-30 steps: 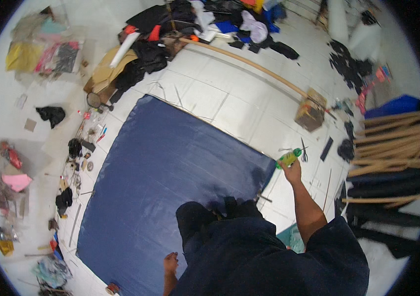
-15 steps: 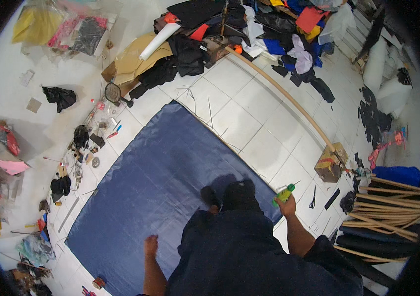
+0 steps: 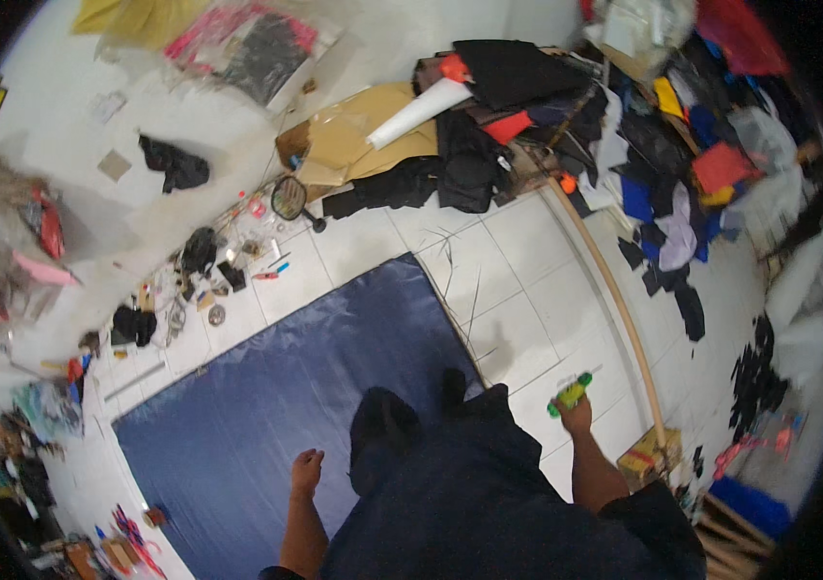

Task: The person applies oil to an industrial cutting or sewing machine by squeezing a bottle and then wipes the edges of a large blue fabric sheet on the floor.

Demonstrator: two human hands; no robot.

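Note:
My right hand [image 3: 577, 416] is closed around a small bright green tool [image 3: 571, 394] with a thin pointed end, held above the white tiles. What kind of tool it is, I cannot make out. My left hand [image 3: 306, 472] hangs over the dark blue sheet [image 3: 237, 406], its fingers loosely bent and a little apart, with nothing visible in them. The sheet lies spread on the floor beneath me, and my dark clothing covers part of it. On its lower left edge sits a small reddish-brown roll [image 3: 154, 517].
A long wooden pole [image 3: 614, 280] curves across the tiles to a cardboard box [image 3: 651, 454]. Fabric scraps [image 3: 518, 87] are heaped at the far side. Small tools and a racket-like object [image 3: 289, 197] line the left. Wooden sticks [image 3: 735, 536] lie at lower right.
My view has shifted and turned, so the sheet and the scrap heap sit elsewhere in the picture. My right hand with the green tool is now over bare tiles, off the sheet's edge.

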